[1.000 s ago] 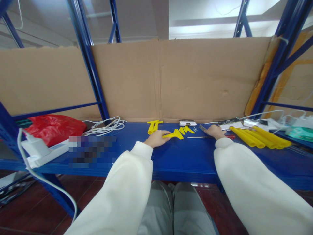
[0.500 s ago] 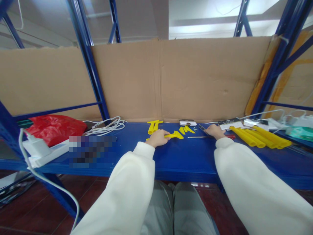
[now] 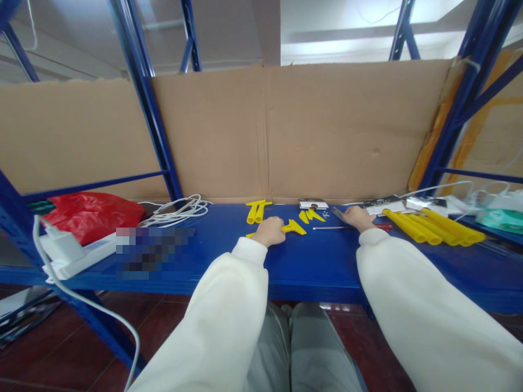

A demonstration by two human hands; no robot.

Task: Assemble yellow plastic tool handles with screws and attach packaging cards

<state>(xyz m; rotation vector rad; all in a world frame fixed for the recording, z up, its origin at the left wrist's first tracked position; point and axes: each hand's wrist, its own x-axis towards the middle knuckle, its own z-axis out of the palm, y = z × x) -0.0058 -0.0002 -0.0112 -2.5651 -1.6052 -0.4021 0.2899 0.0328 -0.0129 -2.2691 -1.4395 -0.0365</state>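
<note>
My left hand (image 3: 269,231) is closed around the middle of a yellow plastic tool (image 3: 295,227), with a wide angled head to the right and its other end showing left of the fist. My right hand (image 3: 358,218) pinches a small flat grey piece (image 3: 339,213) whose kind I cannot make out. Just in front of that hand lies a screwdriver (image 3: 329,228), its thin metal shaft pointing left and its red handle partly hidden. Between the hands are several small yellow pointed pieces (image 3: 309,215) and some tiny metal bits (image 3: 326,214), perhaps screws.
Two yellow T-shaped pieces (image 3: 255,212) lie behind my left hand. Several yellow tubes (image 3: 429,228) lie at the right. A white-and-black card packet (image 3: 313,204) rests near the cardboard wall (image 3: 327,130). Leftward are a white cable coil (image 3: 180,209), a red bag (image 3: 96,215) and a power strip (image 3: 90,258).
My left hand has shifted slightly to the right along the yellow tool, with the tool's head staying nearly in place. The grey piece in my right hand looks lighter and a little turned.
</note>
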